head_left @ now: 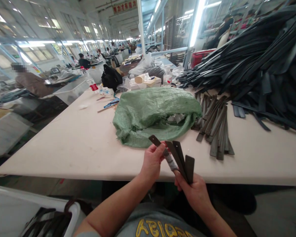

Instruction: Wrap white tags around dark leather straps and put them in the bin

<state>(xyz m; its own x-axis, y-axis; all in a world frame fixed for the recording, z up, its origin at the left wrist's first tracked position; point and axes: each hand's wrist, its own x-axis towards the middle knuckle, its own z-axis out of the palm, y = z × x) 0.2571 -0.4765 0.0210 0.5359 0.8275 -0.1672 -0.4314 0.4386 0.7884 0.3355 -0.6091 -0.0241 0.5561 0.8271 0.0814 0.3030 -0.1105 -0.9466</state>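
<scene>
My left hand (153, 161) pinches one dark flat strip (155, 141) that points up and to the left, just past the table's near edge. My right hand (194, 192) is closed round the lower ends of several more dark strips (181, 158), fanned upward. Both hands sit close together, in front of a crumpled green woven sack (148, 112) lying on the pale table (71, 144). A loose bundle of similar grey strips (215, 126) lies on the table to the right of the sack.
A big heap of long black straps (261, 56) fills the table's right side. A black bag (111, 77), boxes and bottles stand at the far end. A white bin (22, 210) with dark strips sits lower left. Other people work at benches on the left.
</scene>
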